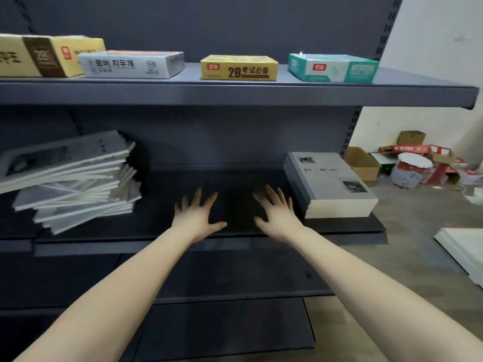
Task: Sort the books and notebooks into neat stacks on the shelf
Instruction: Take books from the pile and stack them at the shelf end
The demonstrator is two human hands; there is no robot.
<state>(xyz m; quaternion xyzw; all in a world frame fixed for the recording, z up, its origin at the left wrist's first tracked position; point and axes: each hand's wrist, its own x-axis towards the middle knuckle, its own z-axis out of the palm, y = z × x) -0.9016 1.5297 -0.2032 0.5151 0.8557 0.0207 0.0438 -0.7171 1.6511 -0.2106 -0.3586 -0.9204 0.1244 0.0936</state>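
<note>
At the far left, a yellow and brown box (39, 56) is seen on the upper shelf (235, 94), and a grey-white box (130, 64) with Korean lettering is set just beside it, overlapping its right end. Below them, on the left part of the middle shelf (183, 184), an untidy pile of notebooks (70, 178) is found. Its grey covers are skewed at different angles, and the topmost ones are tilted, jutting out to the left past those beneath.

Toward the middle, the left hand (197, 215) is held palm down over the bare dark board of the middle shelf, with the fingers spread and straight and nothing gripped. Whether the board is touched cannot be told. Above it, a yellow box marked 2B (239, 67) is placed flat on the upper shelf. The right hand (277, 212) is held in the same way, fingers splayed and nothing held, apart from the left hand and near the neat stack (332, 184).

That stack of grey notebooks is squared up at the right end of the middle shelf, with a printed cover on top. Over it, a teal box (333, 68) is set on the upper shelf.

Past the shelf's right edge, an open cardboard carton (363, 163) and crumpled red and white packaging (423, 165) are scattered on the floor, and white panels (465, 246) are laid nearer the camera.
</note>
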